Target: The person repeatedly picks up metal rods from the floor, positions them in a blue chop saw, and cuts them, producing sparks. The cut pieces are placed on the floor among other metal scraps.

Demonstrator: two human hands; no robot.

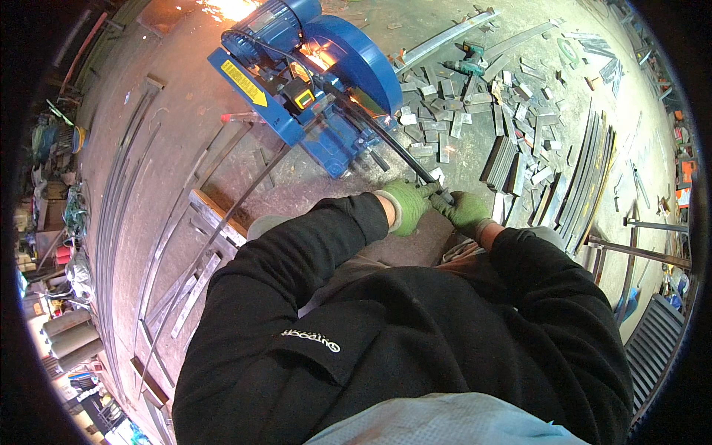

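A blue cut-off saw (361, 55) stands on the floor ahead of me, with orange sparks glowing under its round guard. Its long black handle (404, 153) slopes down toward me. At the handle's near end my left hand (407, 208) and my right hand (467, 213), both in green gloves, are closed close together around it. A long, thin metal bar (248, 187) runs from the lower left up to the saw's base. The blade and the exact spot of the cut are hidden by the guard and frame.
Many short cut metal pieces (454, 122) litter the floor right of the saw, beside a green power drill (466, 65). Stacked flat bars (586, 182) lie farther right. Long bars (133, 163) stretch along the left floor. Sparks (228, 9) spray at the far edge.
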